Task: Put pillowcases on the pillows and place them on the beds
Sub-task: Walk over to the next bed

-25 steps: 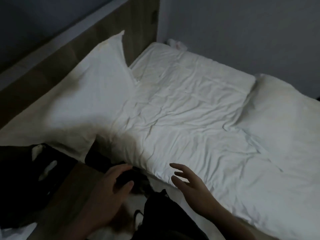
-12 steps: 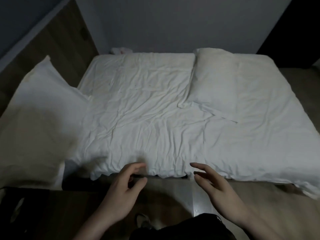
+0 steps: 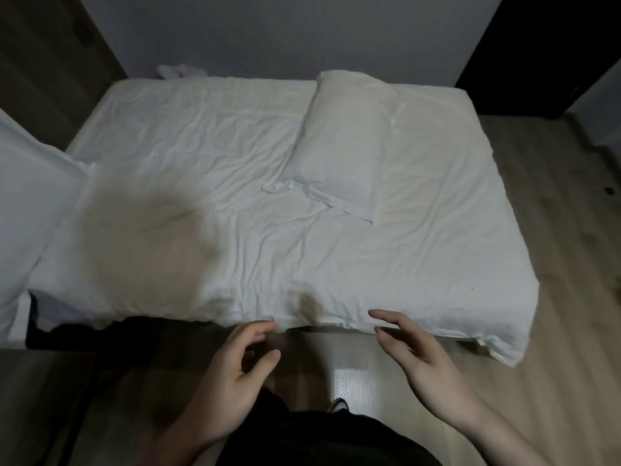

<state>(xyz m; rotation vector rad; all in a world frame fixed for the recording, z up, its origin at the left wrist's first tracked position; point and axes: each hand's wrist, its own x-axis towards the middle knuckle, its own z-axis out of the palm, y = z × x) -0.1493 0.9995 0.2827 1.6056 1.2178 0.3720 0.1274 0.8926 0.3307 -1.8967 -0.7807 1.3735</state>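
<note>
A low bed (image 3: 235, 156) with a wrinkled white sheet fills the middle of the view. A white pillow in a pillowcase (image 3: 342, 139) lies on its right half, with the case's loose flap spread toward the near side. A second white pillow (image 3: 30, 196) shows at the left edge, partly cut off. My left hand (image 3: 232, 375) and my right hand (image 3: 423, 361) hover over the floor just short of the bed's near edge. Both hold nothing and have their fingers apart.
Wooden floor (image 3: 554, 331) runs along the bed's right and near sides. A grey wall (image 3: 302, 31) stands behind the bed, with a small crumpled cloth (image 3: 179, 71) at its foot. A dark doorway (image 3: 544, 45) is at the back right. My dark clothing (image 3: 319, 438) fills the bottom.
The view has swung to the right, so the bed is now centred and the left pillow has slid to the edge. Both hands stay empty near the bed's near edge.
</note>
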